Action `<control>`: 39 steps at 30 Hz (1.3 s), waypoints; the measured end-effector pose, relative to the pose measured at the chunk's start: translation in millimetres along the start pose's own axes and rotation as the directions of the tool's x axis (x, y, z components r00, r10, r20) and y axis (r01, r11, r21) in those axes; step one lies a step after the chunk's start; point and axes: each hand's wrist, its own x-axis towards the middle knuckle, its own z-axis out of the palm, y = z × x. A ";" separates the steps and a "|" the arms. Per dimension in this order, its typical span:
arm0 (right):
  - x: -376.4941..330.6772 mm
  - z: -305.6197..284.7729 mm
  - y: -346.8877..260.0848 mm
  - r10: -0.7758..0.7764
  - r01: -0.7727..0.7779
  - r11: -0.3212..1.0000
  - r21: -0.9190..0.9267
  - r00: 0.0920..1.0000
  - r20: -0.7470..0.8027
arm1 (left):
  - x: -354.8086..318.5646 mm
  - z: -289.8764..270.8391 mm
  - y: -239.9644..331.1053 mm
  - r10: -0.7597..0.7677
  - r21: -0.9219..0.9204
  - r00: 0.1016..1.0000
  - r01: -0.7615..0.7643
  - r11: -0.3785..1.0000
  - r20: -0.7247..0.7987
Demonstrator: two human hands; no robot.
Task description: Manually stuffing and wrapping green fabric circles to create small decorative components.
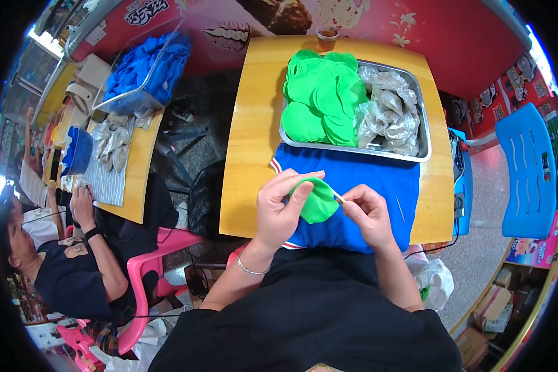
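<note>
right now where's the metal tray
In the head view, right of centre, the metal tray sits on the far half of the yellow table, bordering the blue cloth, with green pieces on its left and plastic bags on its right.

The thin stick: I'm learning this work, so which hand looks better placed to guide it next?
Probably the right hand: its thumb and fingers pinch the thin stick, while the left hand is occupied holding the green piece.

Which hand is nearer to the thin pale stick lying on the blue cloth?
Right. The right hand is just left of the thin pale stick, not touching it; the left hand is farther left, holding the green piece.
</note>
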 end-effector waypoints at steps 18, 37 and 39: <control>3.5 0.5 -3.8 0.242 -0.281 0.949 0.144 0.940 0.242 | 3.7 -10.2 -1.8 -0.122 -0.425 0.958 0.227 0.876 0.261; -3.3 -8.2 1.0 -0.021 0.016 0.999 0.043 0.992 0.123 | 7.3 -13.6 -2.1 0.085 -0.092 0.976 -0.068 0.993 0.200; -2.3 -6.8 -0.9 -0.066 0.088 0.973 -0.215 0.992 0.110 | 8.1 -16.2 -1.5 0.085 -0.022 0.968 -0.082 0.996 0.235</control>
